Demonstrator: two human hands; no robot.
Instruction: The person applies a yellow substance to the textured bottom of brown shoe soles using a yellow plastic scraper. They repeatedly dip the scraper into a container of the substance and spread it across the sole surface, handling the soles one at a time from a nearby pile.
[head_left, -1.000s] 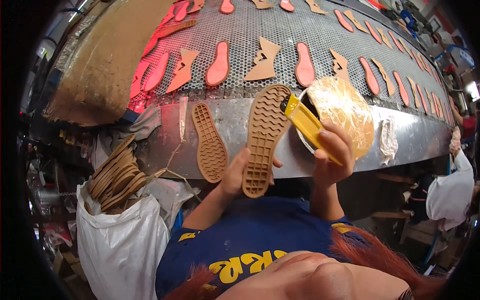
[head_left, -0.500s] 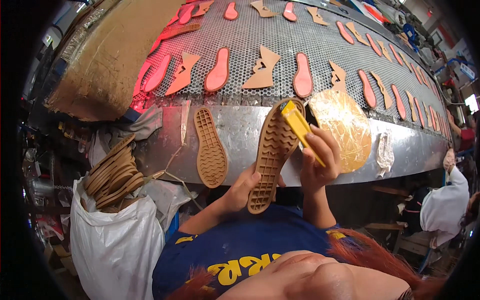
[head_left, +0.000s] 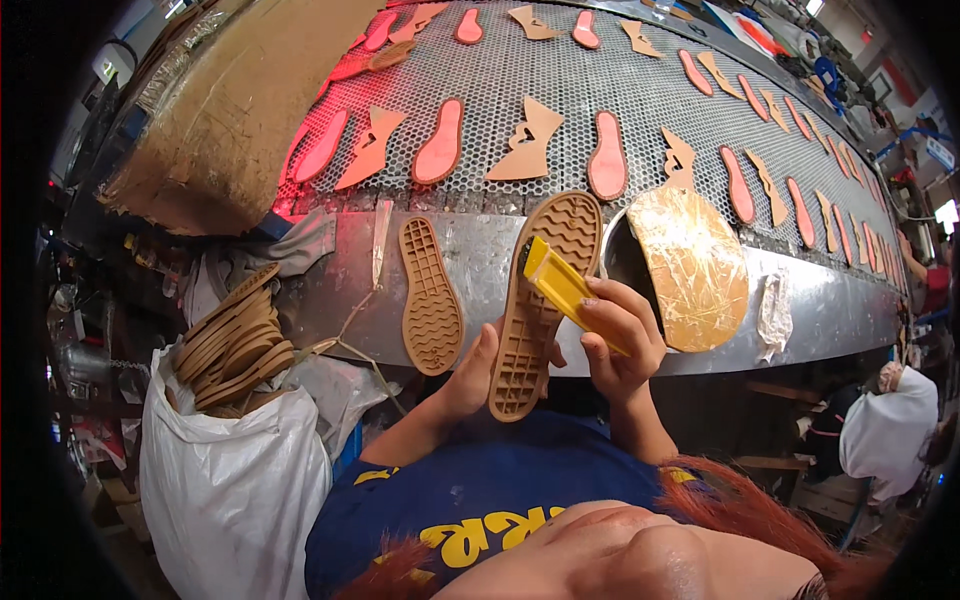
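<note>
A brown shoe sole (head_left: 518,355) stands tilted in front of me, its grooved tread facing up. My left hand (head_left: 472,375) grips it near the lower end, with the thumb along its left edge. My right hand (head_left: 628,340) is closed around a flat yellow brush (head_left: 568,290) whose short dark tip meets the left edge of the sole about halfway up. A second brown sole (head_left: 432,297), tread up, lies on the metal ledge (head_left: 335,330) to the left. Right of my right hand is a round, film-covered lid (head_left: 695,268) tilted over a dark opening.
Beyond the ledge, a mesh conveyor (head_left: 480,85) carries pink-coated soles (head_left: 438,142) and tan cut pieces (head_left: 530,145). A white sack (head_left: 235,480) with stacked soles (head_left: 235,345) stands at left, below a worn cardboard box (head_left: 215,120). Another person's sleeve (head_left: 890,425) shows at far right.
The brush has moved from the upper right of the sole down and left to its left edge. The lid now sits slightly askew, with more dark opening showing beside it.
</note>
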